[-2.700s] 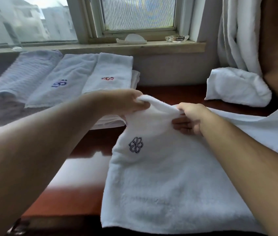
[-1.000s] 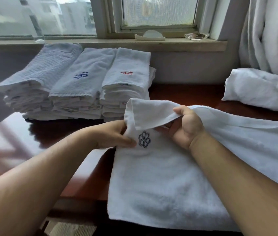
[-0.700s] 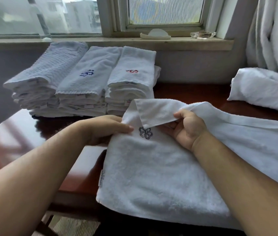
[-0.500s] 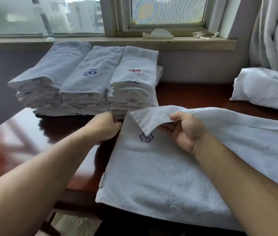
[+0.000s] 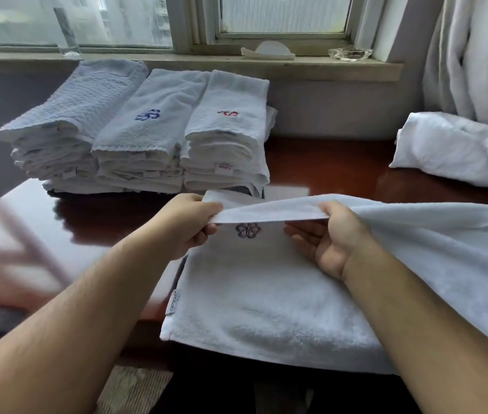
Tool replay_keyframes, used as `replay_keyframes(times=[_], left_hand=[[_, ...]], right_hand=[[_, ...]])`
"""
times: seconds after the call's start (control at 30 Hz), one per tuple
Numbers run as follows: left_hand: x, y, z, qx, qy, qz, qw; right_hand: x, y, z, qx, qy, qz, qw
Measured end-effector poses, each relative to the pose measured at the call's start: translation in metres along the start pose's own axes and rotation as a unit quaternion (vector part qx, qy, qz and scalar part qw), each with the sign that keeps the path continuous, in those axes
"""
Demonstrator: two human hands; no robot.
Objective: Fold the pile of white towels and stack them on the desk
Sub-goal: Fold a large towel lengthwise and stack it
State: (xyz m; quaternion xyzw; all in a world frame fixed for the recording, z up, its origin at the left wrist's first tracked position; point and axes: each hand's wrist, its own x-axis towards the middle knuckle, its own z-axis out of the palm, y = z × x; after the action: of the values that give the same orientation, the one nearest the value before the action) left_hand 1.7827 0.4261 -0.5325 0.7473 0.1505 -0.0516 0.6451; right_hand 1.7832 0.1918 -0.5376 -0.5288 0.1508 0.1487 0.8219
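Towel (image 5: 266, 300) first: it lies on the near edge of the dark red desk (image 5: 326, 162), right in front of me, its lower layer flat with a small side label (image 5: 174, 303) at the left edge and a grey flower emblem (image 5: 247, 230) stitched near the far end. The rest of the cloth runs off to the right, over and beyond my right forearm.

Both my hands are clamped on one raised edge of it. My left hand (image 5: 190, 225) pinches the corner of that edge between thumb and fingers. My right hand (image 5: 330, 237) holds the same edge a little further along, thumb on top, fingers curled beneath. The two hands are apart, and the strip between them is pulled straight and hangs just above the emblem, not touching the lower layer.

Behind, against the wall under the windowsill (image 5: 177, 59), stand three stacks of folded towels (image 5: 153, 135) side by side: a waffle-weave one on top at the left, a blue emblem in the middle, a red one on the right. At the far right of the desk sits a loose white bundle (image 5: 451, 153), just below a pale curtain (image 5: 469, 55).
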Motion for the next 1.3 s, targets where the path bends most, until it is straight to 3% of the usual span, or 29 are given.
replay_keyframes(times=[0.2,0.3,0.4,0.5,0.6,0.7,0.77,0.87,0.97,1.03,1.1,1.13,1.2,1.27,1.3], left_hand=[[-0.005,-0.008,-0.023,0.152,-0.027,0.000,0.988],[-0.009,-0.011,-0.022,0.264,-0.031,0.006,0.964],[-0.017,-0.008,-0.016,0.436,0.013,0.032,0.899],[-0.026,0.000,-0.008,0.559,0.106,0.060,0.820],[-0.031,0.008,0.009,0.570,0.127,0.175,0.793],[-0.033,0.014,0.051,0.508,0.068,0.305,0.802],[-0.029,0.019,0.088,0.479,0.001,0.338,0.810],[-0.019,0.036,0.150,0.467,-0.074,0.386,0.792],[-0.011,0.051,0.207,0.459,-0.131,0.423,0.770],[-0.005,0.054,0.238,0.475,-0.142,0.426,0.757],[0.000,0.052,0.258,0.493,-0.115,0.401,0.763],[0.003,0.049,0.265,0.502,-0.104,0.383,0.769],[0.008,0.040,0.273,0.505,-0.107,0.368,0.773],[0.012,0.031,0.275,0.487,-0.109,0.399,0.769],[0.014,0.026,0.273,0.477,-0.101,0.423,0.764]], right_hand=[[-0.020,-0.006,-0.020,-0.215,-0.070,0.093,0.970],[-0.020,-0.012,-0.031,-0.239,0.001,0.049,0.970],[-0.021,-0.014,-0.036,-0.271,0.026,0.038,0.961],[-0.023,-0.013,-0.037,-0.288,0.028,0.038,0.956],[-0.025,-0.017,-0.042,-0.269,0.034,0.033,0.962],[-0.032,-0.029,-0.068,-0.286,0.066,0.028,0.955],[-0.039,-0.041,-0.097,-0.330,0.123,0.005,0.936],[-0.047,-0.062,-0.147,-0.354,0.242,-0.057,0.901],[-0.055,-0.077,-0.189,-0.371,0.352,-0.140,0.848],[-0.054,-0.084,-0.210,-0.431,0.417,-0.181,0.780],[-0.046,-0.091,-0.225,-0.506,0.460,-0.153,0.714],[-0.039,-0.096,-0.230,-0.523,0.468,-0.117,0.702],[-0.022,-0.106,-0.235,-0.496,0.459,-0.054,0.735],[-0.006,-0.118,-0.236,-0.433,0.457,-0.012,0.777],[0.003,-0.123,-0.236,-0.422,0.460,0.003,0.781]])
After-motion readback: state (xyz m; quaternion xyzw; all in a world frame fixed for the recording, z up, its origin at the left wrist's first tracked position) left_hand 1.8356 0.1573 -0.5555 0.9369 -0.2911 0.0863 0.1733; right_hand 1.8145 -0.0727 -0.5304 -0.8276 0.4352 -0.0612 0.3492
